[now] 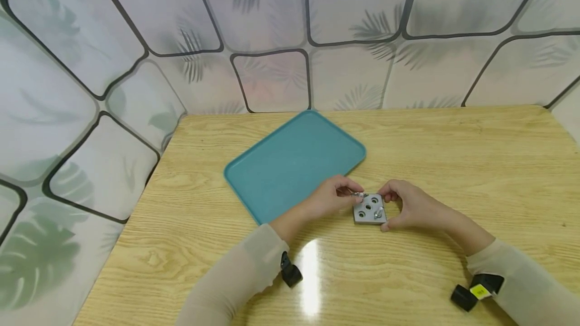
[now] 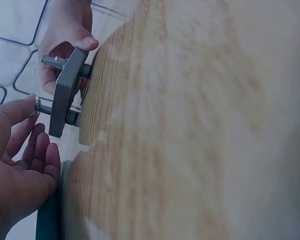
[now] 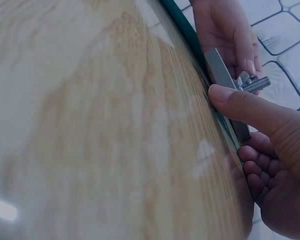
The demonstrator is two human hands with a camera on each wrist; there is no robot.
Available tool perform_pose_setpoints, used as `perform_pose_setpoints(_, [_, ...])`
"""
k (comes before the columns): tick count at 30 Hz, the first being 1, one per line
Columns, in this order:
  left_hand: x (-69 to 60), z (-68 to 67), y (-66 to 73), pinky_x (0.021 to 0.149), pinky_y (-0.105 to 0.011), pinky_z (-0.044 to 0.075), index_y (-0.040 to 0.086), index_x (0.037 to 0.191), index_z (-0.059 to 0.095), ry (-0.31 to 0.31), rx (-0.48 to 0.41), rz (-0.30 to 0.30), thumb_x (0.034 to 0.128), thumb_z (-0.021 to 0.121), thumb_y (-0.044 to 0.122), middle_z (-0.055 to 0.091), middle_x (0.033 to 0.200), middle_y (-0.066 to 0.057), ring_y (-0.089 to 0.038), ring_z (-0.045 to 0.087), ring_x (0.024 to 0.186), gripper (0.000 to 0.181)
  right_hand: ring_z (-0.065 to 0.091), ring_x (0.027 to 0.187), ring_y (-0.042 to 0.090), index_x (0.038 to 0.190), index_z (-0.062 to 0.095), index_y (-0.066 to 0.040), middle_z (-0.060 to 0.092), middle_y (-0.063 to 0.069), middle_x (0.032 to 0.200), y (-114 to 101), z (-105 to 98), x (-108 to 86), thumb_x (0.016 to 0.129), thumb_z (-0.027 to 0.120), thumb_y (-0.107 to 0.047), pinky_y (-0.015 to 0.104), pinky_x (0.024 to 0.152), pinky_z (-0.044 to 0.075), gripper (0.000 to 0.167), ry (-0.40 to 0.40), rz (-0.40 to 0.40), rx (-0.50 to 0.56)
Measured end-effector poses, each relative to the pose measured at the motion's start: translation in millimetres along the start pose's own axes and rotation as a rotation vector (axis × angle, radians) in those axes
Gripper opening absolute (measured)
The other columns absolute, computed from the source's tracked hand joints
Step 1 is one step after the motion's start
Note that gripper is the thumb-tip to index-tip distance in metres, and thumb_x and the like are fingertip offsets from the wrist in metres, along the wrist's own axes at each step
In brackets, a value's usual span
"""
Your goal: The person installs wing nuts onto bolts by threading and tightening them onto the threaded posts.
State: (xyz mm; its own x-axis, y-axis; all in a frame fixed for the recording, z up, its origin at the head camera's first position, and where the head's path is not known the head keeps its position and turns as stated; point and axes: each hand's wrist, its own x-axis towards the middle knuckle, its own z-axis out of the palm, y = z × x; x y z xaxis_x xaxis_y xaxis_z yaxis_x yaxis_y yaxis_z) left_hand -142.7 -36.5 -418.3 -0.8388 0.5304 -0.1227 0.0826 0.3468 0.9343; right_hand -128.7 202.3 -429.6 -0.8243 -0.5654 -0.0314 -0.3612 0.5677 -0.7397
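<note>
A small grey metal plate (image 1: 369, 217) with several round holes is between my two hands, just off the teal tray's near right corner. Two bolts pass through opposite corners of it, their heads on the underside, as the left wrist view shows. One threaded bolt (image 2: 52, 61) carries a wing nut (image 1: 378, 213) near the plate's right side. My right hand (image 1: 414, 207) grips the plate by its right edge, thumb at the near corner. At the far left corner my left hand (image 1: 327, 197) pinches the nut (image 2: 37, 106) on the other bolt, partly hidden by the fingertips.
A teal tray (image 1: 290, 165) lies at an angle on the wooden table (image 1: 453, 150), under and behind my left forearm. Patterned curtain (image 1: 272, 79) hangs along the table's far and left sides. Dark wrist cameras (image 1: 290, 270) sit on both sleeves.
</note>
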Motion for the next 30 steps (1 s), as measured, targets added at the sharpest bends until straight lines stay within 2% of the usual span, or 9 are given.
perform_pose_setpoints(5, [1.3, 0.1, -3.0, 0.077, -0.019, 0.046, 0.005, 0.105, 0.067, 0.056, -0.038, -0.051, 0.092, 0.062, 0.015, 0.065, 0.101, -0.006, -0.007, 0.058, 0.086, 0.017, 0.047, 0.084, 0.012, 0.107, 0.056, -0.001, 0.054, 0.004, 0.096, -0.2, 0.1, -0.2, 0.062, 0.089, -0.031, 0.024, 0.073, 0.043, 0.062, -0.002, 0.002, 0.001])
perform_pose_setpoints(12, [1.2, -0.3, -0.6, 0.07, -0.018, 0.047, 0.004, 0.096, 0.066, 0.127, -0.054, -0.095, 0.0878, 0.068, 0.015, 0.067, 0.091, -0.004, -0.006, 0.058, 0.078, 0.013, 0.046, 0.084, 0.013, 0.106, 0.057, -0.001, 0.054, 0.004, 0.096, -1.0, 0.1, -0.1, 0.062, 0.089, -0.03, 0.024, 0.072, 0.042, 0.062, -0.002, 0.005, 0.0])
perform_pose_setpoints(15, [0.7, -1.1, -1.2, 0.069, -0.019, 0.047, 0.005, 0.096, 0.067, 0.139, -0.051, -0.089, 0.0879, 0.068, 0.017, 0.066, 0.09, -0.003, -0.006, 0.058, 0.078, 0.014, 0.046, 0.084, 0.012, 0.106, 0.057, -0.001, 0.054, 0.004, 0.095, -0.8, 0.2, 0.1, 0.062, 0.089, -0.03, 0.024, 0.072, 0.042, 0.062, -0.002, 0.005, -0.001])
perform_pose_setpoints(20, [0.7, -1.3, -1.9, 0.075, -0.02, 0.047, 0.008, 0.101, 0.069, 0.094, -0.021, -0.057, 0.0909, 0.065, 0.022, 0.067, 0.096, -0.002, -0.006, 0.058, 0.083, 0.018, 0.046, 0.084, 0.013, 0.107, 0.056, -0.001, 0.054, 0.004, 0.096, -1.3, 0.0, -0.4, 0.061, 0.089, -0.031, 0.024, 0.073, 0.042, 0.064, -0.001, 0.012, 0.001])
perform_pose_setpoints(23, [-0.1, -0.6, -1.3, 0.077, -0.02, 0.047, 0.007, 0.105, 0.07, 0.086, -0.038, -0.054, 0.0919, 0.063, 0.023, 0.067, 0.1, -0.002, -0.005, 0.058, 0.087, 0.021, 0.046, 0.085, 0.014, 0.108, 0.056, -0.001, 0.054, 0.005, 0.097, -1.1, -0.1, -0.4, 0.062, 0.089, -0.032, 0.024, 0.073, 0.042, 0.064, -0.003, 0.018, 0.003])
perform_pose_setpoints(25, [-0.8, 0.0, -0.5, 0.076, -0.02, 0.047, 0.007, 0.106, 0.069, 0.098, -0.061, -0.058, 0.0922, 0.063, 0.022, 0.066, 0.1, -0.003, -0.005, 0.057, 0.086, 0.022, 0.045, 0.085, 0.014, 0.108, 0.056, -0.001, 0.053, 0.005, 0.097, -0.7, 0.1, -0.2, 0.062, 0.089, -0.032, 0.024, 0.073, 0.042, 0.064, -0.005, 0.019, -0.001])
perform_pose_setpoints(30, [-1.7, 2.1, 1.2, 0.068, -0.019, 0.045, 0.006, 0.102, 0.067, 0.174, -0.081, -0.063, 0.0926, 0.062, 0.023, 0.066, 0.093, -0.003, -0.006, 0.054, 0.079, 0.02, 0.046, 0.084, 0.015, 0.107, 0.056, -0.002, 0.053, 0.004, 0.096, 1.3, 1.1, 0.7, 0.061, 0.089, -0.03, 0.024, 0.072, 0.042, 0.063, -0.002, 0.026, -0.008])
